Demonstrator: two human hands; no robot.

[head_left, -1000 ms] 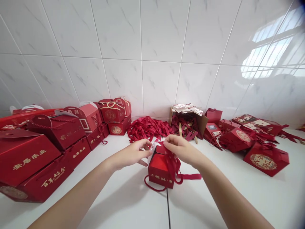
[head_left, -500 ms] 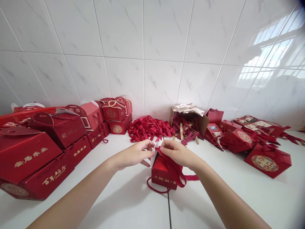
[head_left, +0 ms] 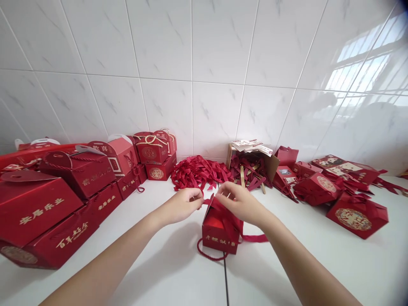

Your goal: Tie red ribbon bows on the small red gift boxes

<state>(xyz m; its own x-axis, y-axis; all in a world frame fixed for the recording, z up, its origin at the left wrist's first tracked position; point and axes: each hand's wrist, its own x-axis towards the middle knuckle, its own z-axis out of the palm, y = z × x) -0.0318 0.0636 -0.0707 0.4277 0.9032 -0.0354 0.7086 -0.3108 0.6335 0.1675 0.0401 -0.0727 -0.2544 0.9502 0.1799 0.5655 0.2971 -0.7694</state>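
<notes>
A small red gift box point(head_left: 219, 231) with gold characters on its front stands on the white table. Its top comes to a peak, and a twisted red cord handle point(head_left: 212, 256) loops down at the front left. Red ribbon point(head_left: 253, 239) runs over the lid and trails off to the right. On the left of the peak, my left hand point(head_left: 181, 206) pinches an end of this ribbon, drawn out from the lid. My right hand point(head_left: 240, 204) hovers at the top right of the box, fingers curved and apart; its fingertips' contact with the lid is partly hidden.
A heap of red ribbons point(head_left: 199, 170) lies by the tiled wall. Beside it, a cardboard carton point(head_left: 270, 166) spills ribbon pieces, with cards on top. Stacked red boxes point(head_left: 41, 204) fill the left side; ribbon-tied boxes point(head_left: 357, 219) stand at the right.
My left hand has moved slightly left off the lid with the ribbon end. The white inner flap at the box's left is no longer showing, and my right hand's fingers have loosened.
</notes>
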